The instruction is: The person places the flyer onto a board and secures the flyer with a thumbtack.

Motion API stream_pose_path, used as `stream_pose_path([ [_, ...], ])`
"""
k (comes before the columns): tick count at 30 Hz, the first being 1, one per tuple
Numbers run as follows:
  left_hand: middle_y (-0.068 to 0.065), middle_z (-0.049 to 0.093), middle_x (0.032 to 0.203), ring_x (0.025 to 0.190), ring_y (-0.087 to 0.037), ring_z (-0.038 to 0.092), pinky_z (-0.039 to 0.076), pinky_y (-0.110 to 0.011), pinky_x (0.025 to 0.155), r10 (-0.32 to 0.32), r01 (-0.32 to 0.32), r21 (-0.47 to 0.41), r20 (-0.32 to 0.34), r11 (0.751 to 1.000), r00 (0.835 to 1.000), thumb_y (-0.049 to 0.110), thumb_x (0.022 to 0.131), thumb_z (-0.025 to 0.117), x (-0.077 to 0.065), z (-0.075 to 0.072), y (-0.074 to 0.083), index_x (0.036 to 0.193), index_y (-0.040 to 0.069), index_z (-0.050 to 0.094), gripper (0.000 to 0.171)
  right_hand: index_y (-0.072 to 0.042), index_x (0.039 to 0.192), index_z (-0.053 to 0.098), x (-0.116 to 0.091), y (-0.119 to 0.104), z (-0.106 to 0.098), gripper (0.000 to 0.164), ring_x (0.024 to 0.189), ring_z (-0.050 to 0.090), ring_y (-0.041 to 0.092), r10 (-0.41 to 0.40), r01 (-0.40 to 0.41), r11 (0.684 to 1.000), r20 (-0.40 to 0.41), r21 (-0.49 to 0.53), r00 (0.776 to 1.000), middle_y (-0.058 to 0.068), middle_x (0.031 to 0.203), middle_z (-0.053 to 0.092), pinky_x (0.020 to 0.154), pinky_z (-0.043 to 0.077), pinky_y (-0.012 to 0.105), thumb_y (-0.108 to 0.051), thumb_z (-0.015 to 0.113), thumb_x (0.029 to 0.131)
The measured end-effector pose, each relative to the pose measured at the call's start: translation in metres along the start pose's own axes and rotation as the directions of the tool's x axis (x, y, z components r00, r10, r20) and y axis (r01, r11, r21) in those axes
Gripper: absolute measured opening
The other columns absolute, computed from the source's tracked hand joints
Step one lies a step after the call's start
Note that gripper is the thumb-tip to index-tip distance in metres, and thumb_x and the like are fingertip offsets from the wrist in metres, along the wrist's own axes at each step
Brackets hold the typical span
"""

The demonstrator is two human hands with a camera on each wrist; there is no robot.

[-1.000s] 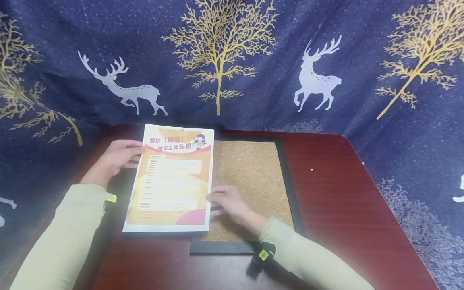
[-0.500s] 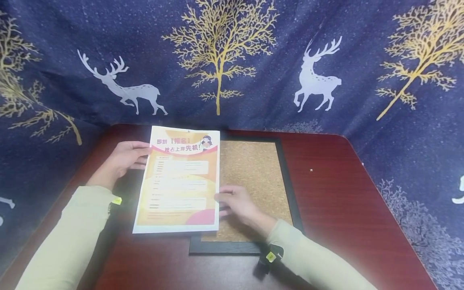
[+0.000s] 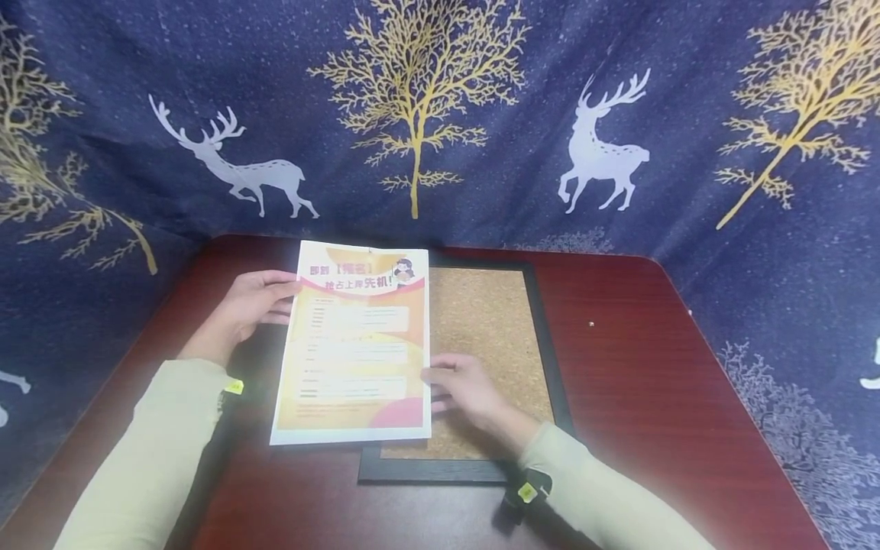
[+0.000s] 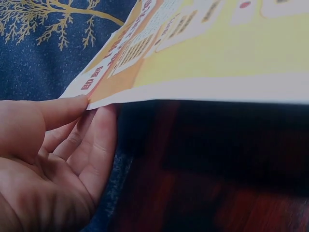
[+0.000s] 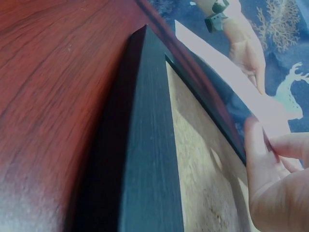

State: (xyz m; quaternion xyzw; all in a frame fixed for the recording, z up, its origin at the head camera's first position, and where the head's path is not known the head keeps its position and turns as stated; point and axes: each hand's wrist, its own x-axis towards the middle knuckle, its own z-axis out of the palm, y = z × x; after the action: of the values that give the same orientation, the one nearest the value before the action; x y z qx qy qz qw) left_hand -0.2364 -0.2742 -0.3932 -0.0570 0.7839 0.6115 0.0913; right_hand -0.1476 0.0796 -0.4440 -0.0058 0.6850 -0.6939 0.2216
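Observation:
A printed poster (image 3: 354,344) in orange, yellow and pink is held up between both hands, above the table and over the left part of a cork board (image 3: 488,336). My left hand (image 3: 254,302) pinches its left edge near the top; in the left wrist view the thumb (image 4: 67,108) lies on the printed side with the fingers behind. My right hand (image 3: 464,386) pinches the right edge lower down, over the cork. The board lies flat in a black frame (image 5: 149,145); the poster hides its left side.
The reddish-brown table (image 3: 646,397) extends on both sides of the board. A tiny pale object (image 3: 591,324) lies right of the frame. Behind the table hangs a dark blue curtain (image 3: 481,191) with deer and trees.
Both hands have carried the poster to the right, so it covers more of the cork board. The grips look the same, and the board has stayed in place.

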Motion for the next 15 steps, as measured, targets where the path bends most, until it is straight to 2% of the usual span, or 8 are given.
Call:
stream_pose_path([
  [9,0.009,0.072,0.081,0.071,-0.011,0.072,0.061,-0.030,0.065,-0.002,0.003,-0.075,0.015,0.997,1.000,0.014,0.099,0.064,0.000,0.013,-0.001,0.142,-0.011,0.044,0.054,0.010,0.119,0.064,-0.006,0.001,-0.011,0.029,0.088,0.073,0.033,-0.005,0.005,1.000,0.006,0.010,1.000,0.020,0.098,0.073,0.073,0.061,0.045,-0.006,0.063,0.095],
  [15,0.009,0.073,0.082,0.072,-0.012,0.073,0.061,-0.031,0.066,-0.007,0.010,-0.127,0.019,0.992,1.000,0.016,0.099,0.065,0.003,0.024,-0.002,0.142,-0.010,0.045,0.054,0.010,0.120,0.064,-0.008,0.004,-0.022,0.030,0.086,0.074,0.031,-0.014,0.014,1.000,-0.026,0.000,1.000,0.020,0.097,0.073,0.072,0.061,0.045,-0.007,0.064,0.095],
])
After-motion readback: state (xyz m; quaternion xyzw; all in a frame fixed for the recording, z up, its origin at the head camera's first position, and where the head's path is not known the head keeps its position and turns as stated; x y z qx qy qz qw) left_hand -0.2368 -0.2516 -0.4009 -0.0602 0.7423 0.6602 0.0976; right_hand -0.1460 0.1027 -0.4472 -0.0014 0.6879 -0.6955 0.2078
